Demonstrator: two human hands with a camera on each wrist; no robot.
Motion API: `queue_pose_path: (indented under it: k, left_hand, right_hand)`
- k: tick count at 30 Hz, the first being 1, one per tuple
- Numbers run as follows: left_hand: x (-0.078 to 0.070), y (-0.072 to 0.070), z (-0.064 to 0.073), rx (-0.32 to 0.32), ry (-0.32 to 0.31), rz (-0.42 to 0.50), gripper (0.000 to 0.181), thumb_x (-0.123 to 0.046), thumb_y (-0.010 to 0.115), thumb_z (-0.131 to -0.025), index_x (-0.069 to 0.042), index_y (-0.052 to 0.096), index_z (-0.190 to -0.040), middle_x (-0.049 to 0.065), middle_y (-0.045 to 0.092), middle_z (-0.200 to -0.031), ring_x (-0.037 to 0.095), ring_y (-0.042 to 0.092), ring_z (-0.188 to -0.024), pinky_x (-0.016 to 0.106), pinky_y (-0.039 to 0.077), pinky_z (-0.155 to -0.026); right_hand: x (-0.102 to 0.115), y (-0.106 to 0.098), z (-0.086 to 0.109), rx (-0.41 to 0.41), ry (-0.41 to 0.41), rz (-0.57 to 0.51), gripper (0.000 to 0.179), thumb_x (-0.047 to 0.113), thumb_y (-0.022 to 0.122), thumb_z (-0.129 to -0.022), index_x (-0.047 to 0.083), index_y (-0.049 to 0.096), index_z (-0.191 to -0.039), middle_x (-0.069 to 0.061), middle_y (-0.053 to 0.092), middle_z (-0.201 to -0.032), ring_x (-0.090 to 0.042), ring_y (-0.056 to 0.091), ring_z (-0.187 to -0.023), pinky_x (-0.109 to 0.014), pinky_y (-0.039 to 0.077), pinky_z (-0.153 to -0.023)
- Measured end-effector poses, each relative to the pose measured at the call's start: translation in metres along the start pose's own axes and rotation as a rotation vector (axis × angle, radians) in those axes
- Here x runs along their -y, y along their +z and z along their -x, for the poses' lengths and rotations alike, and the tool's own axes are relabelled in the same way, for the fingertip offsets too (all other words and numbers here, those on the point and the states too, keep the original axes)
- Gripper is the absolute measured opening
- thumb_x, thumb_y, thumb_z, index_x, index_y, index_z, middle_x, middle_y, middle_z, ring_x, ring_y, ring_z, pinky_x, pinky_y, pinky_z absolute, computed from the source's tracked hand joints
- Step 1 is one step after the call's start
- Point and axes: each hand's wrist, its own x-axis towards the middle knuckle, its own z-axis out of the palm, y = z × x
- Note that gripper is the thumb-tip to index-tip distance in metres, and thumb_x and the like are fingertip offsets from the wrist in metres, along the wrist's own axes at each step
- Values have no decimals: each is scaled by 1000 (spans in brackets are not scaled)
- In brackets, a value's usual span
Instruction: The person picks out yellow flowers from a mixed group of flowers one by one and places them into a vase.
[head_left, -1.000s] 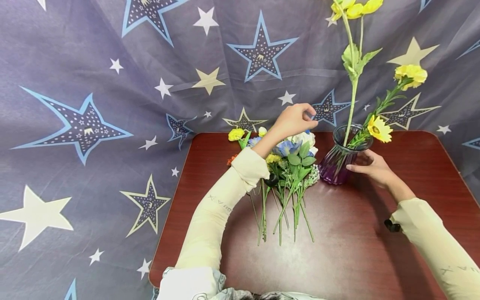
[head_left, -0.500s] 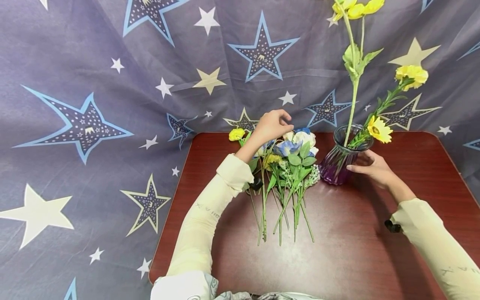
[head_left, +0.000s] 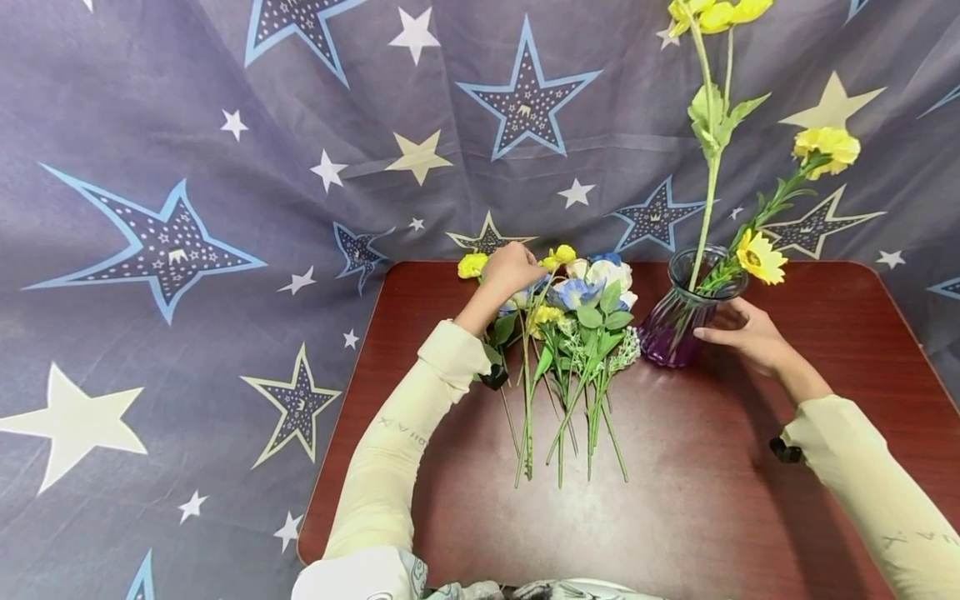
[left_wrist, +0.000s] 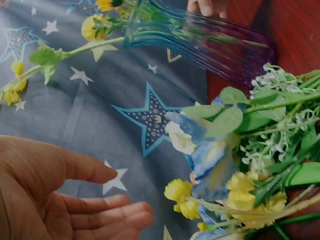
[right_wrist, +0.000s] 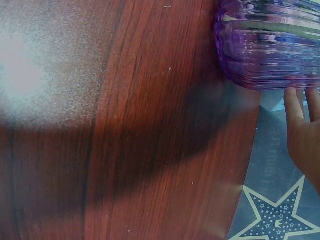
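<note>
My left hand (head_left: 512, 271) is over the left part of a pile of artificial flowers (head_left: 592, 321), near small yellow blooms (head_left: 558, 257). In the left wrist view that hand (left_wrist: 75, 195) has its thumb apart from its loosely bent fingers and holds nothing. My right hand (head_left: 750, 340) holds the lower side of a ribbed glass vase (head_left: 675, 329), clear bluish above and purple below, thumb in front and fingers behind. The vase leans slightly. A tall yellow flower stem (head_left: 709, 187), a yellow carnation (head_left: 827, 152) and a yellow daisy-like flower (head_left: 761, 257) stand in it.
The flowers lie on a dark red wooden table (head_left: 675, 492), their stems pointing toward the person. Blue and white blooms (head_left: 577, 293) are among them. A grey cloth with stars (head_left: 285, 167) hangs behind and to the left.
My left hand has moved left and down, from beside the vase to the left part of the flower pile. My right hand and the vase have stayed in place.
</note>
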Motion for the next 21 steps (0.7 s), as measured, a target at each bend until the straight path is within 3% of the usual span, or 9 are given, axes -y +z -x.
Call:
queue_pose_path:
  k: [2, 6, 11, 15, 18, 21]
  left_hand:
    - [3, 2, 0, 14, -49, -45, 46, -33, 65, -95, -18, 41, -60, -5, 36, -56, 13, 35, -52, 25, 30, -47]
    - [7, 6, 1, 76, -123, -101, 31, -37, 66, -96, -15, 55, -77, 0, 52, -70, 16, 54, -64, 27, 41, -50]
    - [14, 14, -3, 173, -191, -110, 27, -37, 71, -94, -10, 66, -96, 2, 60, -73, 16, 63, -60, 27, 46, -46]
    - [24, 24, -4, 195, -197, -111, 25, -34, 75, -91, -11, 64, -88, 1, 60, -69, 17, 68, -61, 26, 47, -44]
    - [32, 33, -4, 207, -176, -99, 26, -32, 76, -91, -12, 61, -81, 3, 63, -71, 23, 75, -71, 26, 48, -45]
    - [39, 40, -2, 217, -158, -72, 25, -31, 76, -92, -10, 64, -84, 6, 69, -77, 25, 76, -76, 29, 54, -51]
  right_hand:
    - [0, 0, 0, 4, 0, -9, 58, -12, 69, -89, 31, 58, -126, 20, 68, -114, 7, 65, -101, -13, 57, -81]
    - [0, 0, 0, 5, 1, -5, 58, -12, 70, -89, 31, 57, -127, 21, 68, -114, 8, 65, -102, -13, 57, -81]
    - [-1, -1, -1, -7, -1, 50, 57, -10, 71, -89, 32, 57, -124, 23, 67, -113, 10, 64, -100, -12, 57, -81]
    - [-1, -1, -2, -1, -5, 30, 57, -11, 71, -88, 32, 57, -124, 21, 67, -113, 9, 65, -101, -12, 57, -81]
    - [-1, -1, -2, 3, -6, 13, 58, -11, 70, -88, 31, 57, -125, 21, 68, -113, 9, 65, -101, -13, 57, -81]
    - [-1, -1, -1, 2, -3, 22, 58, -11, 71, -88, 32, 57, -125, 22, 67, -113, 9, 65, -101, -13, 57, -81]
